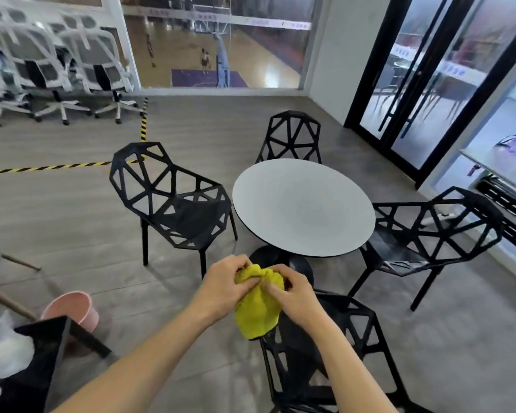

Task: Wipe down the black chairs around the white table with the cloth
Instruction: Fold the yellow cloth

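Observation:
A yellow cloth hangs bunched between both hands, in front of me above the floor. My left hand grips its upper left part and my right hand pinches its upper right part. A round white table stands just beyond. Black open-lattice chairs surround it: one on the left, one at the far side, one on the right, and the nearest one right below my right forearm.
A pink bucket stands on the floor at the lower left beside a dark table corner. Wrapped office chairs line the far left. Black-framed glass doors are on the right. Yellow-black tape marks the floor.

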Available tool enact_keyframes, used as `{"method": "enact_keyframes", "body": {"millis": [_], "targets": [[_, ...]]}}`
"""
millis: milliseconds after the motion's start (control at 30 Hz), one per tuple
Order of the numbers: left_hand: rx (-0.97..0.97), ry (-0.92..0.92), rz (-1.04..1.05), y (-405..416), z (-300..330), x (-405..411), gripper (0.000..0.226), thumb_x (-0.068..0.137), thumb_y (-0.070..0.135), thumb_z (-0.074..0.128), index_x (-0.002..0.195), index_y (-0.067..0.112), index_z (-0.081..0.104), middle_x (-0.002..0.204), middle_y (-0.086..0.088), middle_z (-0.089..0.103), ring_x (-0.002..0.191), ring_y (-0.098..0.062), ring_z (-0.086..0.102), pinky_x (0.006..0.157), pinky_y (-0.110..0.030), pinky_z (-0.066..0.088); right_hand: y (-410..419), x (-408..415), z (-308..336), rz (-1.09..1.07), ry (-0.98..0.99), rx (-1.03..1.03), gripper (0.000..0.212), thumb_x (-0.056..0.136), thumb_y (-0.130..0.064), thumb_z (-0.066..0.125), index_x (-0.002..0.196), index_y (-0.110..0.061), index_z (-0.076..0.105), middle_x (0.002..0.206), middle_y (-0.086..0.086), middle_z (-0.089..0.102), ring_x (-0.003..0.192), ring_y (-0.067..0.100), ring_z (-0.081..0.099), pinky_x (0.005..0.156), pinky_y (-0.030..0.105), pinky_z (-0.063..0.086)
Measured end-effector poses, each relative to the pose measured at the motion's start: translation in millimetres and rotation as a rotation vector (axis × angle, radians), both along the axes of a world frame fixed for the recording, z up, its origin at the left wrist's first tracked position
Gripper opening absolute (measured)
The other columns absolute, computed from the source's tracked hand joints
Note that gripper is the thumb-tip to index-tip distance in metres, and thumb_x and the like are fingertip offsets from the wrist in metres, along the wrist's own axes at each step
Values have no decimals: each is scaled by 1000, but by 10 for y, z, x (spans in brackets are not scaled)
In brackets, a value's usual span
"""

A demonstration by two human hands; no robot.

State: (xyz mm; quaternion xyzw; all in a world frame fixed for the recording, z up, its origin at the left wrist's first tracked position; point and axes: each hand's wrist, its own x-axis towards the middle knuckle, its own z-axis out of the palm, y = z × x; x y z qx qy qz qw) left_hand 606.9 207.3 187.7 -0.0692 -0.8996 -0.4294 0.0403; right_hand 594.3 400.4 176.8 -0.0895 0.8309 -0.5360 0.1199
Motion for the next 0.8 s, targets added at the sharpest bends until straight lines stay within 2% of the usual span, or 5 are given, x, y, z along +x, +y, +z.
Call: {"method": "enact_keyframes", "body": {"millis": [100, 233, 400, 600, 800], "targets": [[-20, 7, -1, -349, 12, -208, 10, 85, 35, 76, 89, 35, 67, 85, 12, 60, 84, -3, 57, 70, -18, 39, -194, -150, 77, -69, 87, 143, 10, 86, -38, 72, 95, -39, 69, 88, -11, 68, 82, 4, 62, 68, 17, 50], [-40, -6, 2, -618, 70, -446, 11, 87, 34, 74, 97, 29, 71, 89, 8, 58, 87, -5, 55, 72, -21, 40, -387, -375, 113, -154, 198, 251, 7, 88, -36, 69, 93, -35, 73, 84, -16, 69, 83, 3, 61, 80, 32, 53], [-106, -57, -36, -820, 132, -844, 16, 90, 41, 69, 91, 26, 64, 91, 8, 53, 87, -7, 53, 70, -25, 39, -490, -770, 112, -184, 307, 487, 10, 86, -45, 70, 90, -36, 68, 104, -14, 48, 102, 8, 42, 94, 32, 30], [34, -145, -45, -950, 267, -1415, 25, 89, 49, 68, 79, 28, 59, 76, 7, 64, 73, -10, 60, 63, -30, 47, -564, -1350, 183, -142, 91, 75, 20, 91, -38, 69, 84, -24, 57, 73, -7, 59, 68, 8, 52, 62, 26, 42], [103, -264, -90, -1069, 405, -2072, 16, 85, 47, 74, 91, 32, 68, 89, 9, 71, 85, -8, 67, 73, -29, 54, -368, -2020, 201, -30, -84, -108, 23, 78, -30, 84, 95, -28, 70, 86, -3, 68, 76, 12, 63, 66, 28, 52]]}}
